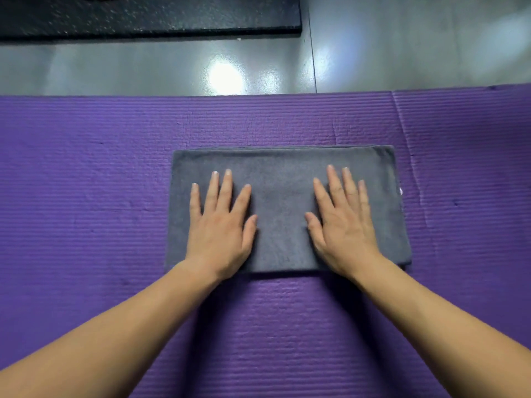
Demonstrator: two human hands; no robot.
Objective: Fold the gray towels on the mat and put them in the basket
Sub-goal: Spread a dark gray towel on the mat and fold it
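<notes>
I see the gray towel (283,179) folded into a flat rectangle in the middle of the purple mat (86,173). My left hand (221,225) and right hand (342,225) both lie palm-down on it, fingers straight and spread, grasping nothing. Beyond the mat lie shiny gray floor (161,70) and a black speckled slab (149,15).

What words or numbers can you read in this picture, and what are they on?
No text can be read anywhere.
The tiny white tag at the right edge of the gray towel: too small to tell if it bears writing.
The purple mat: no writing.
</notes>
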